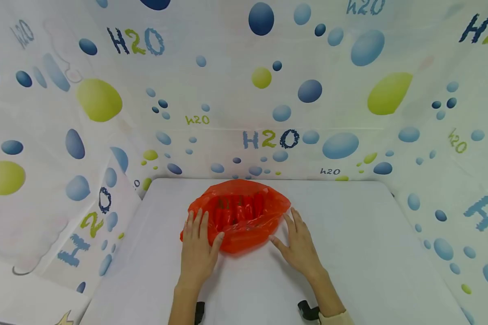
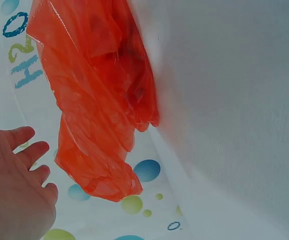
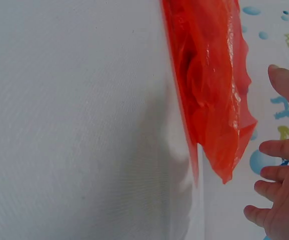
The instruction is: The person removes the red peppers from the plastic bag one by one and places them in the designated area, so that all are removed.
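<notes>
A thin red plastic bag point(image 1: 244, 243) lies on the white table with its mouth spread wide. Inside it sit several shiny red peppers point(image 1: 239, 213) with green stem ends. My left hand point(image 1: 197, 255) is at the bag's near left side, fingers straight and overlapping its edge in the head view. On the right, my other hand point(image 1: 302, 250) is spread beside the bag's right end. Both wrist views show relaxed fingers, the left hand point(image 2: 14, 185) and right hand point(image 3: 287, 170) holding nothing, with the bag's crumpled sides point(image 2: 89, 95) standing up from the table.
The white table point(image 1: 349, 225) extends to both sides of the bag. Behind it and at the sides hangs a white curtain point(image 1: 227, 90) printed with blue and green drops and H2O lettering. Dark wrist camera mounts point(image 1: 308, 310) sit by my forearms.
</notes>
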The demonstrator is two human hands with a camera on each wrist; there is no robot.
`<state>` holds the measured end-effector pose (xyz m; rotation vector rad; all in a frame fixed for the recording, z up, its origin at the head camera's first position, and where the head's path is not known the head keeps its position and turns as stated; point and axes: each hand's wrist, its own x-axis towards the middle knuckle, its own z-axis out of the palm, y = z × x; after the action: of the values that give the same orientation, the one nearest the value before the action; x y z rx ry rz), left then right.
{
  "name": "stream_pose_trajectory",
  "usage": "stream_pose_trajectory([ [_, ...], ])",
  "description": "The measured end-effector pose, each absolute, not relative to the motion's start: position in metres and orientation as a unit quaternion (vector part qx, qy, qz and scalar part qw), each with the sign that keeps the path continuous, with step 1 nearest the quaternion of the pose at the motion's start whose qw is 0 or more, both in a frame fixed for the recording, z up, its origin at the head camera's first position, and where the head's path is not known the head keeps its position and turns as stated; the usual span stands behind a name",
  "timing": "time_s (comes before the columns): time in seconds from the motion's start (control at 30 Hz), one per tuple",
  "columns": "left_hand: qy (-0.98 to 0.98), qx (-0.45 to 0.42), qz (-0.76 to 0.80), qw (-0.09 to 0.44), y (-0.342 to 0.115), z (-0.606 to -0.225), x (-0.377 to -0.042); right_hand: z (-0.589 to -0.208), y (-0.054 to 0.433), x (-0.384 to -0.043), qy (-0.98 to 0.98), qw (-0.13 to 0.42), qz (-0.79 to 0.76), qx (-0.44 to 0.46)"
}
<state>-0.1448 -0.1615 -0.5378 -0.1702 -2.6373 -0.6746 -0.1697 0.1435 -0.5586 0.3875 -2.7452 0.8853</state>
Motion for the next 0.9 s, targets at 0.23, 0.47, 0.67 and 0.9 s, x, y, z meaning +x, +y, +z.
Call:
stream_pose_trajectory([
  [0.23,-0.951,-0.044,-0.232,0.197,-0.169,-0.537,-0.149,-0.557,0.143,-0.174,-0.933,0.121,0.308,0.142],
  [0.47,-0.946,-0.034,-0.251,0.201,-0.178,-0.536,-0.150,-0.560,0.139,-0.178,-0.932,0.116,0.311,0.147],
  [0.67,-0.940,-0.032,-0.271,0.203,-0.182,-0.537,-0.154,-0.561,0.135,-0.181,-0.932,0.111,0.309,0.152],
  [0.9,-0.935,-0.030,-0.289,0.201,-0.183,-0.542,-0.157,-0.564,0.130,-0.183,-0.930,0.120,0.305,0.167],
])
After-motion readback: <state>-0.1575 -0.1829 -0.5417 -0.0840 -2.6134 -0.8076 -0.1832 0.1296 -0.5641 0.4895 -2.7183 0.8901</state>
